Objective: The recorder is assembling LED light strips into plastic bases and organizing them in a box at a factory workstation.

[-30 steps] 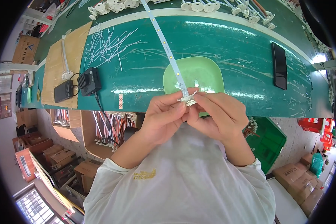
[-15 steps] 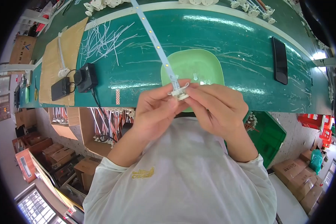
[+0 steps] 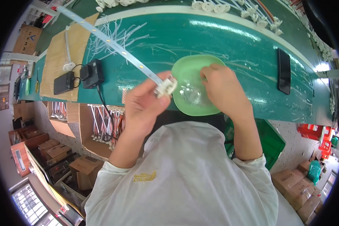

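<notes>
My left hand (image 3: 145,101) pinches the white round end piece (image 3: 166,86) of an LED strip (image 3: 116,47). The strip slants up and away to the far left, its small yellowish LEDs showing. Over the right part of a light green plate (image 3: 197,112) is my right hand (image 3: 224,84), its fingers curled downward and drawn together. Its fingertips are partly hidden, so what they hold, if anything, does not show. Small clear pieces (image 3: 191,95) lie on the plate, left of my right hand.
On the left, a cardboard sheet (image 3: 51,71) bears another strip, and a black box-shaped device (image 3: 92,73) stands by it. White wires (image 3: 109,37) lie behind. A phone (image 3: 284,71) rests at right. More white-ended strips (image 3: 211,6) line the back. A carton of strips (image 3: 101,128) stands below the table's edge.
My right hand has left the white end piece and moved right, over the plate. My left hand keeps hold of the end piece, and the strip has tilted farther left.
</notes>
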Demonstrator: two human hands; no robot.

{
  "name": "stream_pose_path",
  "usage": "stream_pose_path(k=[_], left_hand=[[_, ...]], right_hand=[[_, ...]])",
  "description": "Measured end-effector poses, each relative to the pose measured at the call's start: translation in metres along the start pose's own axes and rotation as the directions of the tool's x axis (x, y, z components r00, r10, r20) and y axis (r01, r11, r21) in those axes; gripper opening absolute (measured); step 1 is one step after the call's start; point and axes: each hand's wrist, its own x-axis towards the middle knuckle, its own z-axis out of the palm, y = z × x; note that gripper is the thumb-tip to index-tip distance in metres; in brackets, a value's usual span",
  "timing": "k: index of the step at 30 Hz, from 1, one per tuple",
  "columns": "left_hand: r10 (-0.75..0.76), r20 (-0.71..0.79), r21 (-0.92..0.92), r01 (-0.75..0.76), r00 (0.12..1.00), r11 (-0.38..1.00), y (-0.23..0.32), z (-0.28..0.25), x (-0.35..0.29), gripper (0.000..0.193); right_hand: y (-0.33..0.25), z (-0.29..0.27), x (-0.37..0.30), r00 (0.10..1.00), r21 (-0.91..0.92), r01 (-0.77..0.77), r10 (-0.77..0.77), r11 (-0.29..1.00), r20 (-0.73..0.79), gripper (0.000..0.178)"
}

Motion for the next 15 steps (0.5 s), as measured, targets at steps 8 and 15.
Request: stream_pose_path(k=[8,15], left_hand=[[-0.047,0.022,0.068,0.046,0.999,0.997,-0.003,0.002,0.004,0.044],[-0.042,0.010,0.071,0.041,0.999,0.997,-0.003,0.002,0.006,0.045]], right_hand=[[0.006,-0.005,-0.006,0.996,0.074,0.068,-0.064,0.995,-0.057,0.013],[-0.023,-0.015,-0.019,0.947,0.453,0.147,0.008,0.879,-0.322,0.006]])
